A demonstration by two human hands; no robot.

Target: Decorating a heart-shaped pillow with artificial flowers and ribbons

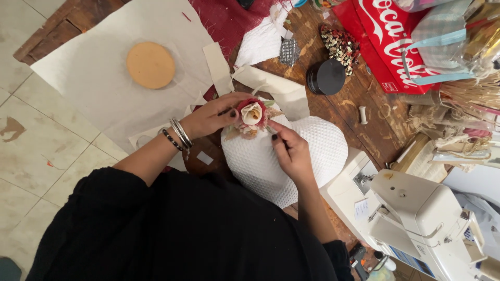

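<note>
Both hands work at a small flower cluster (252, 117) sitting on the near edge of a white textured fabric piece (291, 156) on the desk (359, 93). The left hand (211, 117) has its fingers curled round the cluster's side, pinning it down. The right hand (292, 152) pinches at its lower edge; I cannot tell whether a needle is in that pinch. The flowers look light, soft and easily crushed, best held by the base. They are dark red and cream, with pale leaves.
</note>
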